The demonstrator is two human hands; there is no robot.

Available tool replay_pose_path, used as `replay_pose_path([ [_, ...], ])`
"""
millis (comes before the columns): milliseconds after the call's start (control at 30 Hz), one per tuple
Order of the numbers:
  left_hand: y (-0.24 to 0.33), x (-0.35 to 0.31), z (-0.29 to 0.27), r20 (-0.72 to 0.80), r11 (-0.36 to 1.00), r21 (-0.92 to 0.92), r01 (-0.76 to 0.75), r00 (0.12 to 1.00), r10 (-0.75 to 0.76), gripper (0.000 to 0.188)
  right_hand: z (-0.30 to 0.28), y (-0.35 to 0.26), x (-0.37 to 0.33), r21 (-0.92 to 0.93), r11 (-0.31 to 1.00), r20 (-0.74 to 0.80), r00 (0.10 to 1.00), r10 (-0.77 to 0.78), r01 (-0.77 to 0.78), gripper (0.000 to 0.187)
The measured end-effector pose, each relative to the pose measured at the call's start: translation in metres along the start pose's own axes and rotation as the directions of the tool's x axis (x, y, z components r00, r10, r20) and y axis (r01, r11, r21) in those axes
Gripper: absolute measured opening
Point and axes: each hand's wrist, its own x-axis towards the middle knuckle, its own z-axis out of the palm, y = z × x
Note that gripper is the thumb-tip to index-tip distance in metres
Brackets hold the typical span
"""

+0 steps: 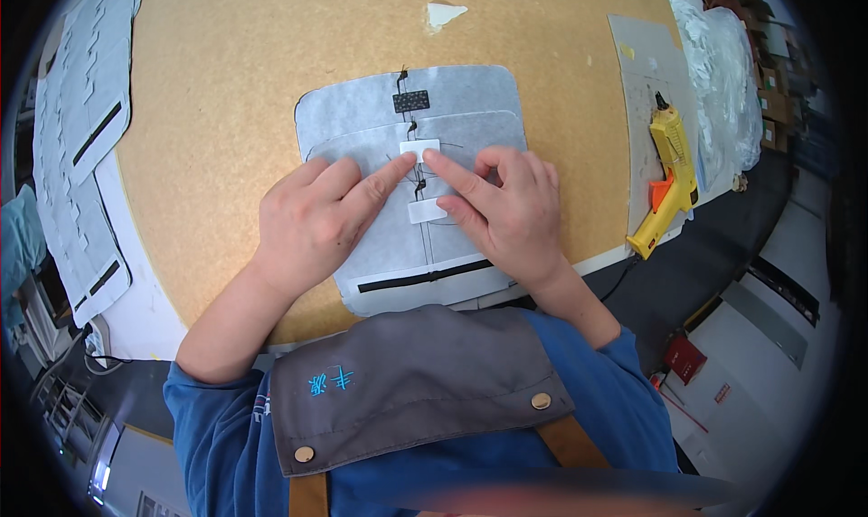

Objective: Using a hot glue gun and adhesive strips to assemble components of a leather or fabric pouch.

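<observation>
A pale grey layered fabric panel [375, 255] lies flat in front of me, a black strip [425, 276] across its near end. Thin dark wires with small black pieces run down its middle. My left hand [316, 211] presses its extended index fingertip on a small white patch [420, 144] over the wires; its other fingers are curled. From the other side, my right hand [517, 211] puts its index fingertip on the same patch, thumb apart beside a second white patch [429, 211] lower down. Neither hand grips anything. Farther up is a black textured patch [411, 102].
A yellow glue gun [671, 164] with an orange trigger rests on a grey board [630, 60] at the right. Beyond it lie clear plastic bags [726, 78]. Similar grey panels [86, 110] hang over the table's left side. A torn white scrap [444, 14] sits on the brown tabletop [226, 74].
</observation>
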Motion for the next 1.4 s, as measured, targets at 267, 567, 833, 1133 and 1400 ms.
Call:
replay_pose_path([
  [267, 0.0019, 0.0046, -0.0003, -0.038, 0.999, -0.040, 0.030, 0.999, -0.031, 0.048, -0.0027, -0.0014, 0.0025, 0.048, 0.998, 0.002, 0.999, 0.050, -0.050, 0.045],
  [567, 0.0012, 0.0032, 0.0006, 0.009, 1.000, 0.022, -0.001, 1.000, 0.001, 0.047, 0.0030, -0.0007, 0.0015, -0.038, 0.999, -0.027, 1.000, 0.015, -0.016, 0.045],
  [833, 0.0013, 0.0050, 0.0004, 0.009, 1.000, 0.001, 0.013, 1.000, -0.013, 0.049, 0.0008, -0.0015, 0.0035, 0.024, 0.998, -0.038, 0.998, 0.052, -0.051, 0.040],
  [1133, 0.0018, 0.0038, 0.0004, -0.013, 1.000, -0.026, 0.006, 1.000, -0.006, 0.048, 0.0001, 0.0013, 0.0019, 0.026, 1.000, -0.025, 1.000, 0.002, -0.001, 0.044],
  [1400, 0.0013, 0.0068, -0.0009, -0.005, 1.000, -0.006, -0.005, 1.000, 0.005, 0.048, -0.0028, 0.0007, 0.0043, 0.023, 0.999, -0.006, 0.999, 0.046, -0.045, 0.048],
])
